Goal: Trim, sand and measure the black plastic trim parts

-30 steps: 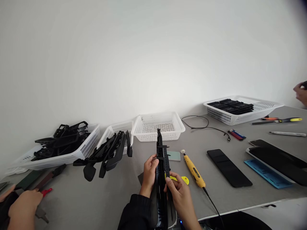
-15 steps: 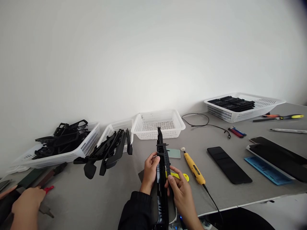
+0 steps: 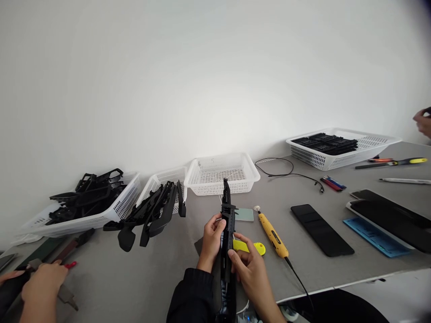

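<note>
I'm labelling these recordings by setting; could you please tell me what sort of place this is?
Likely a workshop or assembly bench, judging by the corded yellow tool, the calipers and a white basket of black parts.

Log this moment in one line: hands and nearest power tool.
left hand: holding long black plastic part | right hand: holding black sliding caliper along it | nearby: yellow corded rotary tool on grey table

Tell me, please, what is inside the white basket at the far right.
The white basket holds black parts piled toward its left side; what lies beneath them is covered, not visible.
</note>
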`<state>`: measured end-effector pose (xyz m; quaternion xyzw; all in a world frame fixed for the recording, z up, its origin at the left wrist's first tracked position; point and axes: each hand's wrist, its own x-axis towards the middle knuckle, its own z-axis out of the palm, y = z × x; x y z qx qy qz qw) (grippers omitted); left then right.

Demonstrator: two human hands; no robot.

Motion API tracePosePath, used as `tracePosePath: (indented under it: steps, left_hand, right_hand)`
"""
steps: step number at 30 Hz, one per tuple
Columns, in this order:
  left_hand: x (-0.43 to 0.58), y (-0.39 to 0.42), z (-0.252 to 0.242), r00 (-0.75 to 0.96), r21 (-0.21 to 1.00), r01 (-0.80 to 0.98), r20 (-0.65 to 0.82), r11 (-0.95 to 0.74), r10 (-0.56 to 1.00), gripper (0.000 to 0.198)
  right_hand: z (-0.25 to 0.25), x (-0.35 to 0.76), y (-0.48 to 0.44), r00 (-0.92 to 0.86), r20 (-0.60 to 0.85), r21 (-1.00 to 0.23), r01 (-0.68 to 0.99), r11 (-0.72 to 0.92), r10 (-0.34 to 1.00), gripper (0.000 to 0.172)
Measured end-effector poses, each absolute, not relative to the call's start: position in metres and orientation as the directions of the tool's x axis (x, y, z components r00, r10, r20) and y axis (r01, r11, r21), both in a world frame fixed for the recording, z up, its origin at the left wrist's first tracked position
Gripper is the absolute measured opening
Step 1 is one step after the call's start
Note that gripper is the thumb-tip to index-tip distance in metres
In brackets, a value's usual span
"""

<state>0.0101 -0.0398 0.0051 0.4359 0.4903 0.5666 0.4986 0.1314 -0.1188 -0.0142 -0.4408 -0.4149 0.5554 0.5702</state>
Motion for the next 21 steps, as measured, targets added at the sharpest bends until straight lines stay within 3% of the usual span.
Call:
tracePosePath:
  steps: [6,13,16,21]
  left_hand:
    - [0.010,-0.039,0.005,-0.122,0.993,-0.117,0.014,-0.028,0.992,0.047]
    - [0.010,-0.040,0.011,-0.111,0.995,-0.095,0.017,-0.027,0.994,0.042]
    - [0.011,-0.041,0.011,-0.113,0.993,-0.114,-0.005,-0.008,0.994,0.042]
    - [0.010,-0.041,0.008,-0.129,0.994,-0.111,-0.013,-0.002,0.992,0.038]
  right_hand:
    - [-0.019,0.129,-0.115,0.081,0.017,-0.973,-0.230,0.035,0.997,0.070]
    - [-0.022,0.127,-0.112,0.122,0.098,-0.993,-0.048,0.104,0.988,0.049]
    - [-0.024,0.128,-0.112,0.138,0.065,-0.994,-0.073,0.076,0.988,0.061]
    - [-0.026,0.130,-0.115,0.142,-0.003,-0.962,-0.270,0.036,0.990,0.075]
